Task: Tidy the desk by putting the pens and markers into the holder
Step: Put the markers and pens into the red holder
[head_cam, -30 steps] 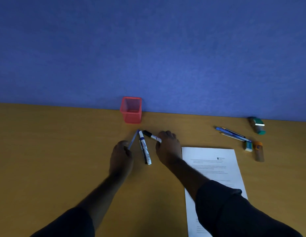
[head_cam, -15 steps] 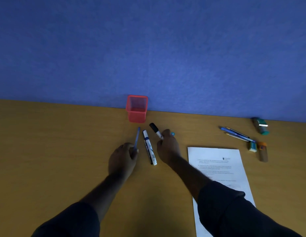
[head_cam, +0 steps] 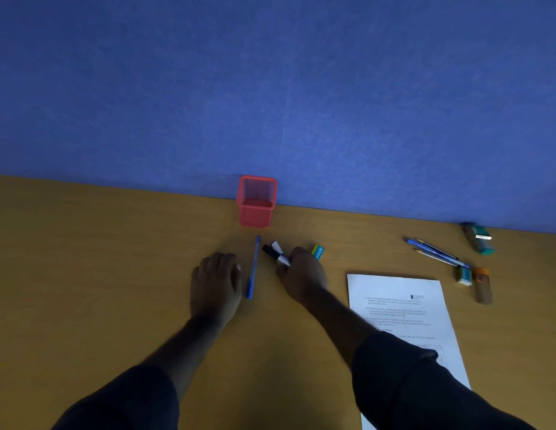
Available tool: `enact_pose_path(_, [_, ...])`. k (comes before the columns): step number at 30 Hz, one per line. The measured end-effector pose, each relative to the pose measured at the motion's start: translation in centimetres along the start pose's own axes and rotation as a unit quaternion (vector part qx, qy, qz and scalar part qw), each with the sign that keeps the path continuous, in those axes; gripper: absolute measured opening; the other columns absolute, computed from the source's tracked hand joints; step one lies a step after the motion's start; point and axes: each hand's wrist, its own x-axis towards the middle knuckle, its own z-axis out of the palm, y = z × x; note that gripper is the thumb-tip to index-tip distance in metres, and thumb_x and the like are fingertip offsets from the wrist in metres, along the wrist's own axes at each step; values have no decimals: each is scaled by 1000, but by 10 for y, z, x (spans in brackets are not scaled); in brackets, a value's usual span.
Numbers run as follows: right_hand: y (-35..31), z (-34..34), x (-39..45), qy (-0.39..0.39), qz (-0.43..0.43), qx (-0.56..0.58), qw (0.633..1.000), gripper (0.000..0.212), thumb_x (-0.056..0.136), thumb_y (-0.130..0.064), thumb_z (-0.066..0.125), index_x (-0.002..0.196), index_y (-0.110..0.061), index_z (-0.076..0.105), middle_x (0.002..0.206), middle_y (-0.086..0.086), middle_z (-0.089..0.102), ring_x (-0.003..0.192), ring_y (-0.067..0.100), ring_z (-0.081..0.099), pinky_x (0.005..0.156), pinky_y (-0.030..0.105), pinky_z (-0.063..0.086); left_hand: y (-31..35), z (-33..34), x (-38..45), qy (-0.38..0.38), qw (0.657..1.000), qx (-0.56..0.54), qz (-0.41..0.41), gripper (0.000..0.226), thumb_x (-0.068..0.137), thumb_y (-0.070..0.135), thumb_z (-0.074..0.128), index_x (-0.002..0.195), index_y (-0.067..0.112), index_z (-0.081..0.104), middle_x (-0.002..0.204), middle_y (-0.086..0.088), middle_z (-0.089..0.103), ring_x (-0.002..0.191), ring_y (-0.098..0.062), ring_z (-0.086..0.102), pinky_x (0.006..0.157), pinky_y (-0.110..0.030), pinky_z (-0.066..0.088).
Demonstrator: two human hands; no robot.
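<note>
Left hand (head_cam: 215, 282) is lying flat, palm down on the smooth wood-grain desk (head_cam: 84, 274), fingers spread, holding nothing. Slim blue pen (head_cam: 253, 268) is lying just beside it, untouched. Square red mesh holder (head_cam: 256, 202) is standing against the blue felt wall (head_cam: 270, 88). Right hand (head_cam: 303, 274) is curling around two black-capped white markers (head_cam: 275, 252). Small eraser (head_cam: 317, 252) is sitting beside its knuckles.

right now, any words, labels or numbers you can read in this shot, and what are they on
Small blue and yellow eraser beside the right hand: white lettering runs along it, too blurred to spell.
Printed sheet of paper: lines of text and a small logo, too small to read.
Markers in the right hand: no legible print.
Red holder: no text.
</note>
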Motion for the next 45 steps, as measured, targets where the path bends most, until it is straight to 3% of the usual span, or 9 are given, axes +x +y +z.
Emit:
enact_pose_path(4, [3,-17,6,28,20,68,997,24,82,-28,70,99,-18,57,88,1,67,72,13,61,55,26,46,-16,5,9,3,999,15,30,36,92,26,44,117,9,64,118,-9,65,115,-32,59,91,-46,47])
enact_pose_path(10, [-15,-69,29,161,-63,248,953,55,81,-8,63,131,-24,47,67,-6,59,53,-1,54,46,11,36,-21,12,8,-66,993,33,89,53,98,33,34,142,7,51,152,-10,47,142,-31,41,119,-44,31])
enact_pose_path(15, [-49,-107,53,252,-158,317,901,40,87,-10,61,121,-24,45,64,-8,54,53,-2,49,49,8,34,-22,13,12,-122,985,58,107,66,99,45,24,152,6,34,163,-9,29,151,-24,27,125,-40,19])
enact_pose_path(19, [-72,-109,68,240,-225,345,879,63,90,-3,58,141,-25,30,64,-3,47,56,3,48,56,16,43,-27,14,13,-153,976,84,129,74,98,52,21,156,6,24,166,-10,18,154,-24,16,126,-40,13])
enact_pose_path(22, [-83,-100,75,214,-262,326,883,68,95,-9,54,149,-33,21,63,-1,45,57,6,47,57,19,43,-27,14,12,-162,974,87,129,75,97,53,20,156,7,21,167,-9,15,155,-24,12,126,-41,11])
enact_pose_path(26, [-87,-84,85,169,-270,245,916,49,91,-7,54,135,-24,40,76,-18,49,62,0,51,59,12,37,-24,14,12,-167,975,84,122,72,99,51,14,158,9,15,168,-6,10,155,-20,6,127,-39,8])
enact_pose_path(33, [-84,-73,95,125,-269,124,947,29,92,-11,57,120,-13,55,104,8,64,94,23,58,73,30,46,-23,13,12,-161,978,71,115,71,100,50,14,157,9,17,167,-6,14,155,-19,10,127,-39,10])
enact_pose_path(39, [-79,-69,99,126,-254,67,957,8,93,-13,58,89,-7,62,84,4,58,86,27,56,67,26,33,-24,13,13,-158,978,76,114,70,100,50,12,158,10,16,167,-5,12,155,-17,7,127,-36,7])
enact_pose_path(45, [-74,-70,94,137,-222,84,962,32,90,-19,65,121,-13,59,117,7,63,113,24,52,84,30,46,-24,12,12,-156,979,73,112,71,100,51,11,158,10,15,168,-5,11,155,-17,6,127,-36,7])
